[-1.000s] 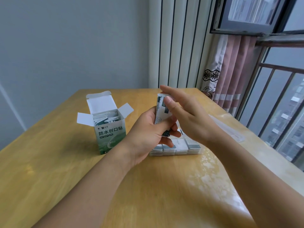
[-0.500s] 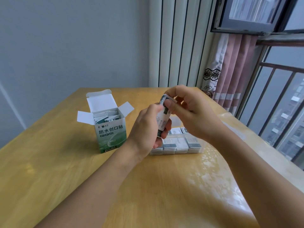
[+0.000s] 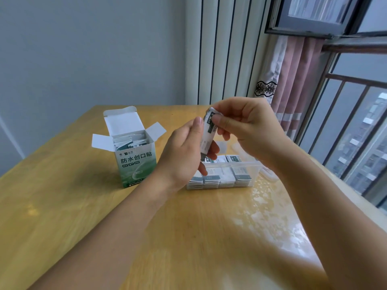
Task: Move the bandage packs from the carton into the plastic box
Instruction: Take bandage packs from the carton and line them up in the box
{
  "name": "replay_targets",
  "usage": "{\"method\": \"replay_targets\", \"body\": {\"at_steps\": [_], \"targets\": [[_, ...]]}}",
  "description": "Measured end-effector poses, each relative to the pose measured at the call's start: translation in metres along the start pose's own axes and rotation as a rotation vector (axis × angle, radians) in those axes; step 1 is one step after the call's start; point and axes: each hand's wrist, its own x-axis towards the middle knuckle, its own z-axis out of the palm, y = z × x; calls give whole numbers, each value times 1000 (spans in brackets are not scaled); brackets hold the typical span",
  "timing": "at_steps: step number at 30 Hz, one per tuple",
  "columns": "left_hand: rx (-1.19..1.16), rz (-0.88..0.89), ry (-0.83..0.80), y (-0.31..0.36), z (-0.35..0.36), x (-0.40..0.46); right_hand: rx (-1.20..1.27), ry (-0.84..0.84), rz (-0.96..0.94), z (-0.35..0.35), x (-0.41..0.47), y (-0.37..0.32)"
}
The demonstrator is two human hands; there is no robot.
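From the head camera we see both hands raised together over the wooden table (image 3: 83, 216), sharing one stack of bandage packs (image 3: 207, 133) held upright above the left end of the clear plastic box (image 3: 254, 165). Our left hand (image 3: 184, 155) wraps the lower part of the stack, thumb up along its left edge and fingers curled behind. Our right hand (image 3: 245, 127) pinches the top of the stack between thumb and curled fingers. The plastic box sits on the table just below the hands and already holds rows of packs (image 3: 226, 177) standing side by side. To its left, a little apart, stands the green and white carton (image 3: 137, 164) with its flaps open and more packs showing inside. At far right, a pink curtain (image 3: 293, 80) hangs beside the window bars (image 3: 356, 114).
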Motion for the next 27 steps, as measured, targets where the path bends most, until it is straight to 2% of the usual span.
{"method": "replay_targets", "body": {"at_steps": [3,5,6,8,12,14,18,27], "targets": [[61,9,7,-2,-6,5,221,142,158,-21,9,1],[264,154,89,-12,-13,11,230,178,292,-42,21,5],[383,235,98,-15,-16,12,131,133,372,-51,28,8],[601,329,50,-21,-22,12,-170,-70,511,-61,40,17],[936,319,-111,-26,-26,11,-437,-409,566,-53,58,31],[998,310,-185,-28,-23,9,-491,-526,563,-44,61,37],[1059,285,-276,-35,-21,7,-463,-564,585,-30,63,49],[1085,275,-259,-42,-19,10,-445,-651,670,-21,65,56]]}}
